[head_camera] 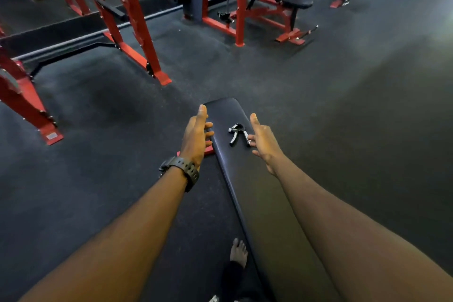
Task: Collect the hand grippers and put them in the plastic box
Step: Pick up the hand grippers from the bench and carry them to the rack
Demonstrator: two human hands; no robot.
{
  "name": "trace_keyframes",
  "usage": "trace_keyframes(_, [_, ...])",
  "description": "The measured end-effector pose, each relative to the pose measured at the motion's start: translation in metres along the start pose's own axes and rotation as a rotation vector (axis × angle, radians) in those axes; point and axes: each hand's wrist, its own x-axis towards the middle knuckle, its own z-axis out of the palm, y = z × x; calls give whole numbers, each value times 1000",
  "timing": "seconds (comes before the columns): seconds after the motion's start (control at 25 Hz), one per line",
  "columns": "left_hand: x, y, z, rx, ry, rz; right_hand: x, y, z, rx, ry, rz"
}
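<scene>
A black and silver hand gripper (238, 134) lies on the far end of a long black padded bench (247, 179). My right hand (263, 142) is just to its right, fingers apart, fingertips touching or almost touching one handle. My left hand (197, 137), with a black watch on the wrist, hovers open at the bench's left edge, a short way left of the hand gripper. Neither hand holds anything. No plastic box is in view.
Red steel rack frames (137, 24) stand on the dark rubber floor to the left and behind. A red incline bench machine (277, 2) stands at the back. A red bench foot (208, 151) shows under my left hand. My bare foot (239, 252) rests beside the bench.
</scene>
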Motion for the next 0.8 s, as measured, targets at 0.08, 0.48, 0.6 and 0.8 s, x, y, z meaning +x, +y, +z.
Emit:
trace_keyframes(0.08, [50, -9, 11, 20, 21, -37, 53, 9, 2, -24, 13, 35])
trace_keyframes(0.48, [253, -100, 53, -78, -15, -269, 257, 85, 47, -326, 93, 156])
trace_keyframes(0.6, [309, -146, 67, -99, -15, -343, 318, 125, 74, -421, 146, 122])
trace_keyframes(0.8, [393, -217, 77, -68, -18, -361, 415, 207, 111, -860, 295, 77])
